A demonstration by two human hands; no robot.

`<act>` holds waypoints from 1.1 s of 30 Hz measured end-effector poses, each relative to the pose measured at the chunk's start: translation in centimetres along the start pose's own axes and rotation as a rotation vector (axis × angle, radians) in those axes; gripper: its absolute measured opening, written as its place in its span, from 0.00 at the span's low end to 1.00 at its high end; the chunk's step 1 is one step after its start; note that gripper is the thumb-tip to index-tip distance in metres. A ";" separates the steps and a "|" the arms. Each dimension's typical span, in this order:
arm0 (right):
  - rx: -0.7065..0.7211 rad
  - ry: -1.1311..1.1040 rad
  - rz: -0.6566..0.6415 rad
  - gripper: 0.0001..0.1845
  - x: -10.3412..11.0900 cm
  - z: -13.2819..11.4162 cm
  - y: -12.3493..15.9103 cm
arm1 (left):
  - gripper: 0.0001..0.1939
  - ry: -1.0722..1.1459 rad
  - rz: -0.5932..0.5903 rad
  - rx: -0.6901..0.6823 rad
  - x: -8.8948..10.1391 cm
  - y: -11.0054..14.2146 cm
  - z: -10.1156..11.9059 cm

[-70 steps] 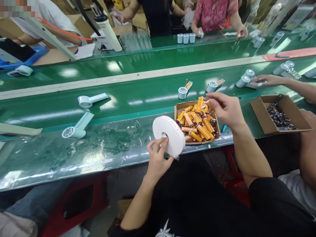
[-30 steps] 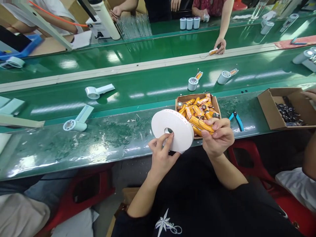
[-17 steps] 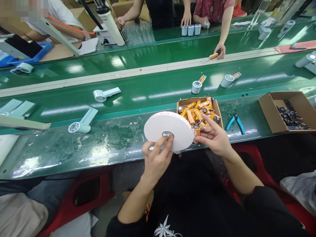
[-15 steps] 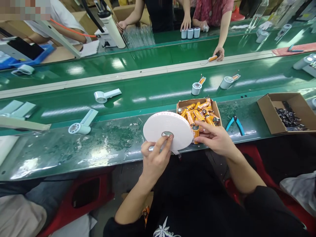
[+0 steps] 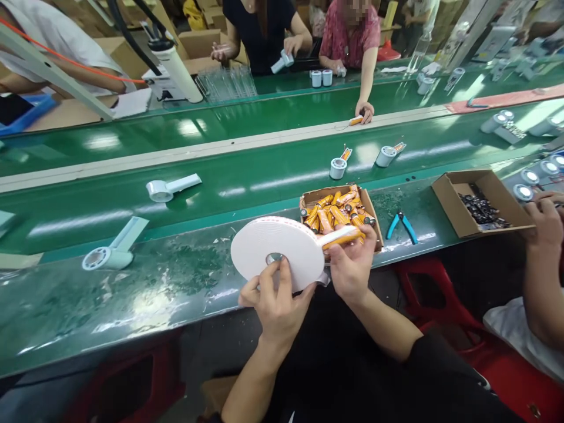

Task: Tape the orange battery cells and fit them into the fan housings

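Observation:
My left hand [image 5: 275, 299] grips a large white roll of tape [image 5: 275, 251] by its core, held tilted over the near edge of the green bench. My right hand [image 5: 350, 264] is closed on an orange battery cell [image 5: 341, 236] and presses it against the roll's right edge. Just behind stands an open cardboard box [image 5: 337, 211] full of several orange cells.
Blue-handled cutters [image 5: 400, 226] lie right of the cell box. A second cardboard box [image 5: 480, 202] of dark parts sits further right, by another person's hand [image 5: 544, 220]. White fan housings [image 5: 110, 252] [image 5: 170, 188] and round parts [image 5: 338, 167] lie on the conveyor. People work across the belt.
My right hand took an orange cell from the box and brought it to the roll's edge. The roll tilted flatter and shifted slightly left.

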State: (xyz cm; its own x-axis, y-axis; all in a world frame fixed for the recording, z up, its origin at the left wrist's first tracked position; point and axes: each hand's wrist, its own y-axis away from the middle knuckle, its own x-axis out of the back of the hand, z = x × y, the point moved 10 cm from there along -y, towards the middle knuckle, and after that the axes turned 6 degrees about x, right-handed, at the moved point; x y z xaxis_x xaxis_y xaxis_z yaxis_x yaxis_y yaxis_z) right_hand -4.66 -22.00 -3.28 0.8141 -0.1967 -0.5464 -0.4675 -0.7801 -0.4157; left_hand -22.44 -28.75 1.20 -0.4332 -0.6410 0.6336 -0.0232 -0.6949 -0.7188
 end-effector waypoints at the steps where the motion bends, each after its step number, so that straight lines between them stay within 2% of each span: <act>1: -0.035 0.015 -0.066 0.30 0.1 0.0 -1.7 | 0.37 0.037 -0.036 -0.005 -0.1 0.3 -0.1; 3: -0.014 0.073 -0.109 0.30 1.8 -1.7 -6.1 | 0.33 0.126 -0.173 -0.044 -0.8 1.4 -0.4; 4: 0.054 0.106 -0.067 0.29 3.5 -3.3 -8.6 | 0.31 0.160 -0.245 -0.062 -1.2 2.1 -1.0; 5: 0.149 0.129 -0.003 0.27 5.4 -5.3 -10.8 | 0.30 0.167 -0.295 -0.066 -1.6 2.9 -2.1; 7: 0.272 0.148 0.090 0.26 8.7 -8.3 -13.6 | 0.28 0.095 -0.311 -0.006 -2.0 3.8 -6.3; 9: 0.238 0.181 0.087 0.31 10.8 -8.9 -14.2 | 0.28 -0.018 -0.301 0.096 -2.5 4.1 -12.1; 11: 0.081 0.233 0.032 0.35 12.0 -7.3 -12.9 | 0.29 -0.046 -0.395 0.156 -3.9 4.3 -17.2; 13: -0.090 0.274 0.010 0.35 13.4 -5.3 -10.5 | 0.30 0.022 -0.513 0.177 -5.3 3.9 -20.8; 14: -0.154 0.288 0.021 0.34 14.2 -4.5 -9.3 | 0.29 0.064 -0.535 0.194 -5.8 3.2 -22.3; 16: -0.226 0.310 0.066 0.33 15.9 -4.0 -7.5 | 0.25 0.109 -0.491 0.273 -6.2 0.1 -25.2; 19: -0.262 0.345 0.135 0.34 17.9 -4.7 -6.6 | 0.23 0.035 -0.402 0.427 -7.5 -6.7 -29.4; 22: -0.257 0.404 0.199 0.34 19.2 -6.0 -6.5 | 0.29 -0.140 -0.479 0.470 -10.7 -13.4 -32.2; 24: -0.260 0.446 0.225 0.33 19.7 -6.4 -6.5 | 0.33 -0.239 -0.547 0.474 -12.8 -16.5 -33.9; 26: -0.287 0.475 0.239 0.32 20.3 -6.5 -6.2 | 0.35 -0.298 -0.585 0.467 -14.4 -18.3 -35.3; 28: -0.303 0.504 0.253 0.33 21.0 -6.7 -5.8 | 0.37 -0.312 -0.589 0.498 -15.5 -19.0 -36.6; 33: -0.311 0.539 0.298 0.35 23.2 -7.6 -4.8 | 0.47 -0.262 -0.556 0.699 -16.4 -19.3 -41.4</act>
State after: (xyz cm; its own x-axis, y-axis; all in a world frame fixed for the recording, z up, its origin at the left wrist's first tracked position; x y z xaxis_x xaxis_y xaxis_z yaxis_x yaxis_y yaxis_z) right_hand 19.07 -27.32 -8.40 0.7615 -0.6342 -0.1336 -0.6430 -0.7652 -0.0324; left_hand -52.17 8.71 -7.16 -0.3036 -0.1515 0.9407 0.4188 -0.9080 -0.0111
